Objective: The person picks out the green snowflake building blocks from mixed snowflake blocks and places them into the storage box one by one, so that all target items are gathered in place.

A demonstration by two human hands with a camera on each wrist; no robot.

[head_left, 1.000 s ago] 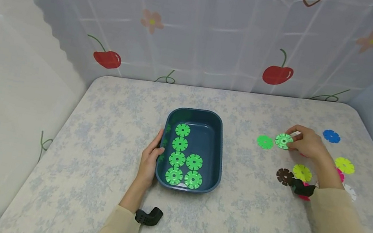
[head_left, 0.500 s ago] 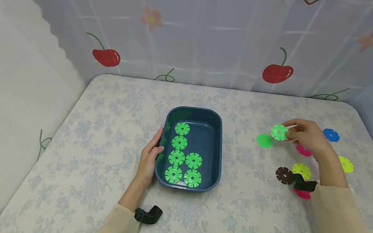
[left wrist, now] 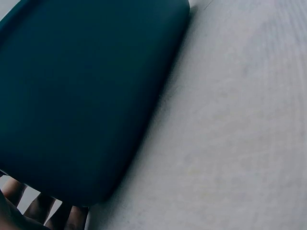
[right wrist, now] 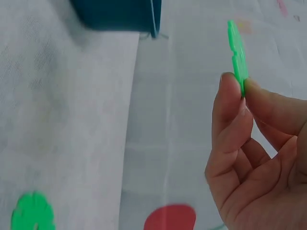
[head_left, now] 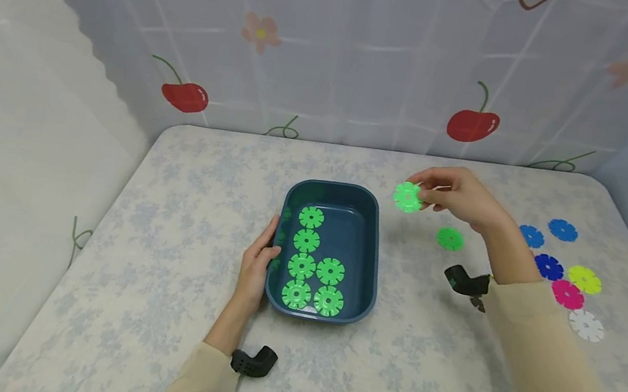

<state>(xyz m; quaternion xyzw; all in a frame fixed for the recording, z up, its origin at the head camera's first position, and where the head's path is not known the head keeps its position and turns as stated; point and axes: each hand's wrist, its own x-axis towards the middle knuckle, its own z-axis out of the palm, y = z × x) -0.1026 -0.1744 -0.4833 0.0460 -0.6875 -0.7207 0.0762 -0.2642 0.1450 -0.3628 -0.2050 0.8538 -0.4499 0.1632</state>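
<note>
A dark blue tray (head_left: 374, 263) rests on the table with several light green notched discs (head_left: 307, 241) lying inside, in a left column and a shorter one beside it. My left hand (head_left: 254, 274) holds the tray's left side, thumb over the rim and fingers along the outer wall. Up in the air, right of the tray's far corner, my right hand (head_left: 458, 195) pinches another light green notched disc (head_left: 407, 197) by its edge; in the right wrist view thumb and forefinger grip the disc (right wrist: 237, 57) edge-on. Below that hand a darker green disc (head_left: 450, 239) lies flat on the table.
Right of my right forearm lie loose discs: light blue (head_left: 563, 230), dark blue (head_left: 549, 267), yellow (head_left: 585, 279), pink (head_left: 568, 295) and white (head_left: 585, 325). A brown disc (head_left: 478, 303) is mostly hidden under the right wrist camera (head_left: 466, 281). A printed curtain (head_left: 351, 55) stands behind the table.
My right hand has lifted the light green disc and carried it left toward the tray, uncovering discs on the right. My left hand and the tray stay put.
</note>
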